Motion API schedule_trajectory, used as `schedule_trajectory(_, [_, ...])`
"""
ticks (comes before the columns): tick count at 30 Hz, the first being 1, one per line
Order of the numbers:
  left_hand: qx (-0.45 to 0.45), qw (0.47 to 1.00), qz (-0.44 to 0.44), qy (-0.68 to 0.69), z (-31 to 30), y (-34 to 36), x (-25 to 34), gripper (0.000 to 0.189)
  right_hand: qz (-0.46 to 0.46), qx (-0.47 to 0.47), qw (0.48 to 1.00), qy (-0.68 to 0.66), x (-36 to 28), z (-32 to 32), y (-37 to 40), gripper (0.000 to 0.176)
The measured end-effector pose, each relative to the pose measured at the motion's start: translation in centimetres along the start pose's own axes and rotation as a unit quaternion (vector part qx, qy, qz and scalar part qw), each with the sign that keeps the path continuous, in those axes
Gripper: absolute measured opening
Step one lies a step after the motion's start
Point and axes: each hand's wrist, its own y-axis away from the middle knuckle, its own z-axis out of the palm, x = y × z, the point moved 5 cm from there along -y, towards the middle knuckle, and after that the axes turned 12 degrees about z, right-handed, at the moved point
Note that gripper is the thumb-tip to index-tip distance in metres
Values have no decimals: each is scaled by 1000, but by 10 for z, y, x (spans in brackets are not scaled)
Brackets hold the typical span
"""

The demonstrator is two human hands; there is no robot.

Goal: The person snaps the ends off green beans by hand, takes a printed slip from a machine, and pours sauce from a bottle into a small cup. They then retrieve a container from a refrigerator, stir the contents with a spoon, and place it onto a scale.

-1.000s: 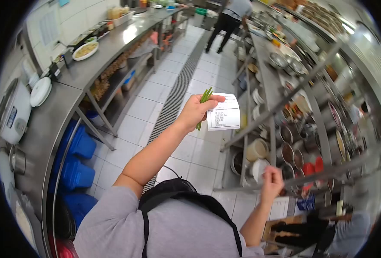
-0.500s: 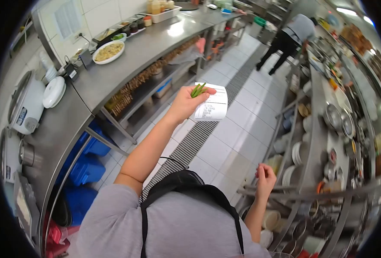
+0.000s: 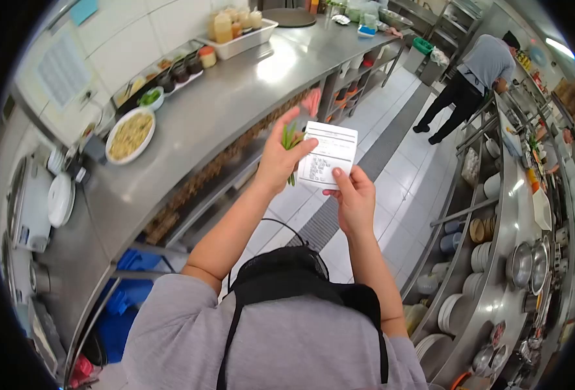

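Observation:
A white printed order ticket [image 3: 330, 144] is held up in front of my chest, its text facing me. My left hand [image 3: 280, 153] has its thumb over the ticket's left edge. Several green stalks [image 3: 291, 138], perhaps beans or scallion pieces, are also in that hand, poking out above and below the thumb. At the lower right of the ticket, my right hand [image 3: 354, 201] pinches it, thumb in front and fingers behind.
A steel counter [image 3: 235, 84] on the left carries an oval dish of food [image 3: 130, 135], sauce jars and a white bin of bottles [image 3: 242, 38]. Shelves with stacked plates [image 3: 450, 313] and bowls line the right. A co-worker [image 3: 476, 78] stands farther down the tiled aisle.
My right hand has come up from low on the right and taken hold of the ticket. The left hand still holds ticket and stalks. The view has shifted, and the co-worker appears farther right.

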Motion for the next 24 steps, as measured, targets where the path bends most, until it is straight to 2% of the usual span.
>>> schedule_trajectory(1, [31, 999, -40, 11, 1, -19, -13, 36, -16, 26, 999, -11, -8, -10, -19, 18])
schedule_trajectory(3, [-11, 992, -99, 73, 16, -54, -51, 21, -19, 45, 999, 18, -16, -38, -58, 17])
schedule_trajectory(4, [-17, 996, -90, 16, 13, -68, -74, 13, -19, 64, 997, 51, -19, -53, -79, 17])
schedule_trajectory(6, [4, 993, -36, -115, 22, -105, -89, 13, -30, 58, 998, 25, -25, -75, -124, 17])
schedule_trajectory(7, [14, 993, -11, -116, 23, -128, -98, 13, -22, 51, 998, 17, -29, -82, -149, 19])
schedule_trajectory(10, [48, 996, -19, -67, 14, -159, -124, 13, -33, -39, 999, 18, -30, -98, -224, 17])
schedule_trajectory(11, [79, 979, -22, -185, 7, -173, -118, 13, 6, -71, 997, 32, -34, -94, -256, 16])
schedule_trajectory(12, [110, 946, -32, -303, -4, -187, -113, 14, 42, -100, 993, 43, -37, -86, -289, 15])
schedule_trajectory(13, [159, 954, 19, -253, -16, -194, -116, 15, 42, -126, 990, 43, -39, -75, -316, 15])
schedule_trajectory(14, [205, 956, 65, -199, -25, -193, -123, 15, 83, -182, 979, 23, -32, -62, -334, 14])
schedule_trajectory(15, [263, 940, 79, -201, -35, -192, -122, 15, 119, -239, 964, 2, -27, -46, -355, 14])
schedule_trajectory(16, [317, 922, 95, -203, -47, -191, -118, 15, 137, -280, 949, 50, -19, -32, -373, 15])
schedule_trajectory(17, [377, 904, 39, -199, -63, -186, -120, 13, 136, -299, 944, 45, -17, -14, -391, 15])
schedule_trajectory(19, [436, 878, 111, -163, -78, -186, -111, 12, 115, -389, 904, 132, -13, 23, -415, 14])
schedule_trajectory(20, [441, 873, 117, -172, -83, -186, -110, 12, 108, -358, 908, 190, -18, 37, -438, 13])
schedule_trajectory(22, [454, 861, 65, -220, -93, -191, -106, 11, 63, -371, 910, 175, -45, 76, -486, 13])
schedule_trajectory(24, [435, 870, 53, -227, -92, -200, -112, 11, 18, -355, 906, 228, -53, 107, -564, 14])
